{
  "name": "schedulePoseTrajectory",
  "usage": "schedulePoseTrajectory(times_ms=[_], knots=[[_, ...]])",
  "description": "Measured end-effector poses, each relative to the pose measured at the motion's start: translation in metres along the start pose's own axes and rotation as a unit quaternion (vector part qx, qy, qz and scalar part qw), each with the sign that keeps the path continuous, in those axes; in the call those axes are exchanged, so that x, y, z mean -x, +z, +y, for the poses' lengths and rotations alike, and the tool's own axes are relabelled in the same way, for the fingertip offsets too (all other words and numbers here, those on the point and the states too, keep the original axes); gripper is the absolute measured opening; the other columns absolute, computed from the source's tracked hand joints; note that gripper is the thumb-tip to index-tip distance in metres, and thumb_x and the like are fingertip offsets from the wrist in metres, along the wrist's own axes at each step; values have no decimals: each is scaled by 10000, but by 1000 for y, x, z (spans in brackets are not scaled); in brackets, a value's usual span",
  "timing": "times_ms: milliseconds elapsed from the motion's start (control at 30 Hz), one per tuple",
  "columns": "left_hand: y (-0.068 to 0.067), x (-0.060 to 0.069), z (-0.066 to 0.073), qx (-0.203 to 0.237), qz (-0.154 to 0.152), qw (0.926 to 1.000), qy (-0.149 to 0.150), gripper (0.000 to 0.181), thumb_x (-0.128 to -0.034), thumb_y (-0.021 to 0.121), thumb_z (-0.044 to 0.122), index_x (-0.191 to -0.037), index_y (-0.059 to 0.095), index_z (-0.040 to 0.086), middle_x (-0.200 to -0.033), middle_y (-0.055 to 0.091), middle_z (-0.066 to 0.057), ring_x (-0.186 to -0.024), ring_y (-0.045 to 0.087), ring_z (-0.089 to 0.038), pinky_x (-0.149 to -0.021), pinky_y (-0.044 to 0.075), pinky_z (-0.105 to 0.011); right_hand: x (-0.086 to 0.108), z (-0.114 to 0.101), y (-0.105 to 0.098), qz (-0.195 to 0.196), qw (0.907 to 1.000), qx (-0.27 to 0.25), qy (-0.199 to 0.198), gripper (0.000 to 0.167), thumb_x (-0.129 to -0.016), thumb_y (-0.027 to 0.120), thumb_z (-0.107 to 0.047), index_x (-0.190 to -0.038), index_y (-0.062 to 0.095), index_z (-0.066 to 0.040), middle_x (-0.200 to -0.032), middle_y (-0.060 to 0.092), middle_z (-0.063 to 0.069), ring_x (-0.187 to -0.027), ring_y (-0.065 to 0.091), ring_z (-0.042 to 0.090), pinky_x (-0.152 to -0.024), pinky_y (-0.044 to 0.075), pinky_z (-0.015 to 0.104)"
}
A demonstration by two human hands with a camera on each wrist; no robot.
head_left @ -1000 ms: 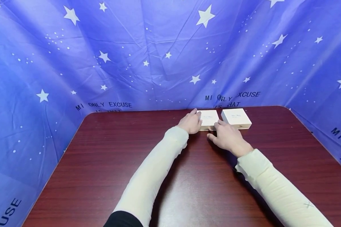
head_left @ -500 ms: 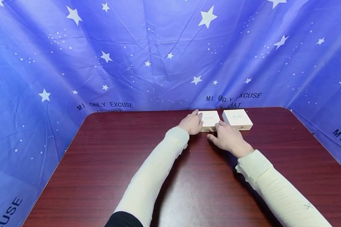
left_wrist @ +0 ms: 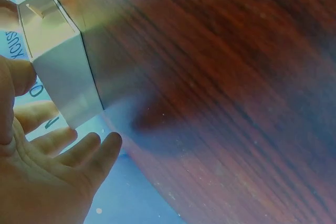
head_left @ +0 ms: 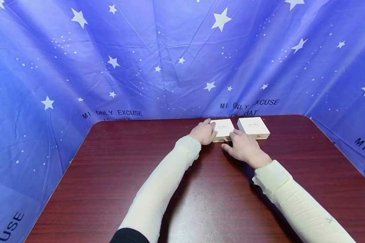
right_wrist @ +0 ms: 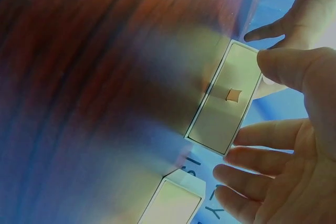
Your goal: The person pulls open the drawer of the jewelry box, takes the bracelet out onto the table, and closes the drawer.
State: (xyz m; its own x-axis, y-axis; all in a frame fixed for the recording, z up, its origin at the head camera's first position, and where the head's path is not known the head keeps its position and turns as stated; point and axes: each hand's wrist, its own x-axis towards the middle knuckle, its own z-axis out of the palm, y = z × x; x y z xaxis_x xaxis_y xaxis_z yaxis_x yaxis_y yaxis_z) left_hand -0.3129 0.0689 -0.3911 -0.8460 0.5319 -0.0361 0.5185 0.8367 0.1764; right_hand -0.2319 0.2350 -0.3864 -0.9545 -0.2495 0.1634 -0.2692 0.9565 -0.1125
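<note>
While both hands reached toward the far edge of the brown table (head_left: 124, 175), the first white box (head_left: 223, 127) lay flat between them, right of centre in the head frame. At its left end was the left hand (head_left: 203, 132); in the left wrist view its fingers were spread apart beside the box's pale end, and the thumb tip met a top corner. The right hand (head_left: 245, 148) was at the near right corner, its fingers apart and relaxed, the index fingertip touching the box, the thumb held out toward the lower left. How firmly either hand pressed could not be told.

On the box's near side was a small tab (right_wrist: 233, 95), plain in the middle right of the right wrist frame. Just beside the first box, to its right and with a narrow gap, sat the second white box (head_left: 253, 126), small print on its top too. Cream sleeves (head_left: 304, 200) ran down to the bottom of the head frame. Across its upper half hung a blue curtain (head_left: 140, 44) with white stars and black lettering (head_left: 120, 112).
</note>
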Motion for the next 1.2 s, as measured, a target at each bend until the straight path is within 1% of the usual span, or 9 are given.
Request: schedulePoseTrajectory(times_ms=[167, 333, 467, 600, 700, 800, 933, 1067, 1200], knots=[[-1, 3, -1, 43, 34, 10000, -7, 480, -1000, 429, 384, -1415, 450, 143, -1521, 298, -102, -1308, 425, -267, -1004, 413, -385, 0, 0, 0, 29, 10000, 3, -2, 422, -854, 651, -412, -895, 600, 5, -981, 589, 151, -825, 591, 362, -718, 463, 509], [-2, 8, 0, 55, 4, 10000, -15, 459, -996, 440, 402, -1374, 489, 147, -1513, 305, -104, -1288, 447, -263, -978, 437, -387, 0, -1, 1, 37, 10000, 15, -6, 397, -852, 654, -415, -843, 591, -23, -969, 590, 145, -820, 589, 356, -713, 463, 504], [-4, 11, 0, -30, -8, 10000, 4, 446, -992, 452, 417, -1344, 508, 148, -1475, 343, -100, -1243, 483, -257, -958, 450, -379, 0, -1, 2, -14, 10000, -7, 79, 397, -867, 637, -408, -876, 598, -13, -1023, 588, 165, -818, 593, 371, -698, 466, 523], [-5, 14, 1, -124, 3, 9999, 64, 387, -993, 458, 414, -1253, 547, 142, -1394, 405, -95, -1165, 528, -239, -924, 466, -357, -1, -2, 2, -73, 9997, -100, 200, 401, -883, 618, -394, -909, 604, 6, -1041, 580, 173, -797, 596, 377, -678, 469, 537], [-5, 16, 1, -144, 59, 9998, 139, 315, -994, 470, 396, -1131, 574, 132, -1287, 457, -95, -1078, 561, -223, -888, 475, -330, -1, -3, 2, -62, 9995, -224, 234, 387, -883, 619, -378, -877, 597, 9, -1031, 576, 177, -789, 592, 367, -675, 470, 530], [-5, 17, 2, -155, 131, 9996, 175, 280, -992, 483, 381, -1056, 579, 126, -1172, 479, -87, -990, 573, -202, -856, 473, -307, -1, -4, 2, 1, 9992, -346, 218, 364, -879, 623, -353, -823, 580, 3, -1024, 574, 189, -783, 585, 358, -679, 469, 520], [-3, 17, 2, -173, 223, 9995, 160, 264, -995, 479, 368, -1007, 591, 130, -1076, 483, -71, -936, 557, -177, -821, 471, -295, -2, -3, 3, 82, 9988, -437, 213, 323, -872, 617, -316, -790, 567, -8, -1012, 572, 192, -772, 578, 351, -682, 467, 511], [-3, 18, 2, -208, 310, 9993, 84, 252, -999, 472, 348, -965, 606, 137, -1023, 490, -61, -921, 547, -167, -784, 482, -292, -2, -3, 3, 128, 9985, -497, 196, 288, -871, 587, -275, -806, 584, 5, -997, 571, 187, -768, 579, 353, -691, 463, 514], [-2, 21, 5, -166, 347, 9992, -62, 235, -992, 485, 327, -999, 620, 135, -1019, 490, -67, -924, 561, -177, -739, 504, -308, -1, -4, 3, 151, 9979, -590, 218, 271, -867, 565, -247, -779, 584, 9, -975, 571, 192, -765, 575, 346, -699, 461, 506]])
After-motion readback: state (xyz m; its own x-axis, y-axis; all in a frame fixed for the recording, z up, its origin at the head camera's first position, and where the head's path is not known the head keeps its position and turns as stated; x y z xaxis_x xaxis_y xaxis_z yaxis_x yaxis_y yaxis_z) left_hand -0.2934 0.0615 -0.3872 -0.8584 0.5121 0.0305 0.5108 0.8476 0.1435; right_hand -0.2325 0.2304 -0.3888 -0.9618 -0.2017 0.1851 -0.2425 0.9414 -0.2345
